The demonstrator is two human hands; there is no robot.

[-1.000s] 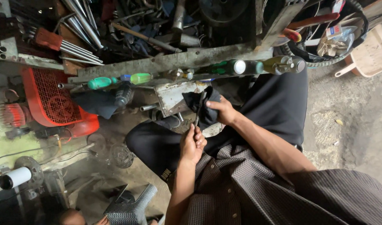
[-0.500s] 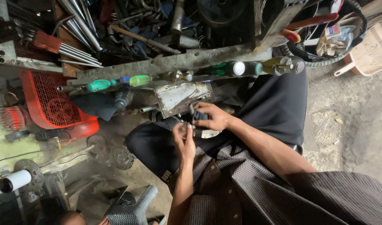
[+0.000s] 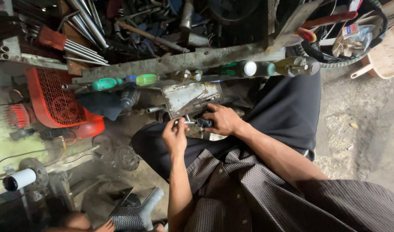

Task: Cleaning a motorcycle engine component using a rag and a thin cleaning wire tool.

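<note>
Both hands have drawn together since a second ago, meeting just below the grey metal plate (image 3: pixel 191 98). Right hand (image 3: pixel 220 121) fingers grasp a dark-handled tool (image 3: pixel 204 123); left hand (image 3: pixel 175 135) pinches its thin metal shaft (image 3: pixel 186 122). Green-handled screwdrivers (image 3: pixel 104 83) lie along the worktop (image 3: pixel 184 60) edge beyond.
</note>
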